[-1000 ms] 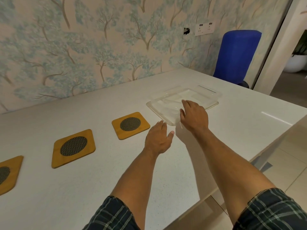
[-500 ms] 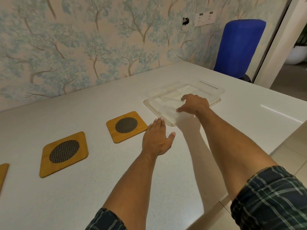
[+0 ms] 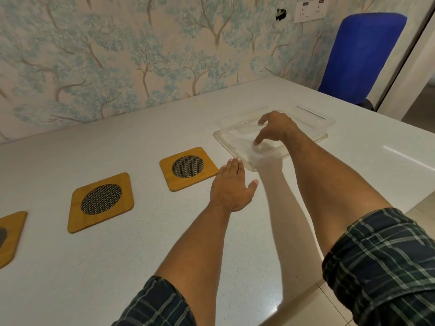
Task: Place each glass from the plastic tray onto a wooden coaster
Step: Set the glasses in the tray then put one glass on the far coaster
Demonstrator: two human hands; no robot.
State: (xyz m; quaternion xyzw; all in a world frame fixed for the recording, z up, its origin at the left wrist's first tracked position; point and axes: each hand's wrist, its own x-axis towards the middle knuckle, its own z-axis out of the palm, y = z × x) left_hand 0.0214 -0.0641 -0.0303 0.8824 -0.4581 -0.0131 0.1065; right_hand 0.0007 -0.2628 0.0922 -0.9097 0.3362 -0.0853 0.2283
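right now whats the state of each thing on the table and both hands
plastic tray: flat on the table, contents too clear to make out
right hand: reaching into the tray, fingers curled, grip unclear
left hand: open, flat, empty
near coaster: bare
middle coaster: bare
far-left coaster: bare, partly out of frame

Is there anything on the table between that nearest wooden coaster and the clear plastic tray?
In the head view, only the left hand rests flat there, between the wooden coaster and the plastic tray; around it the white table is bare.
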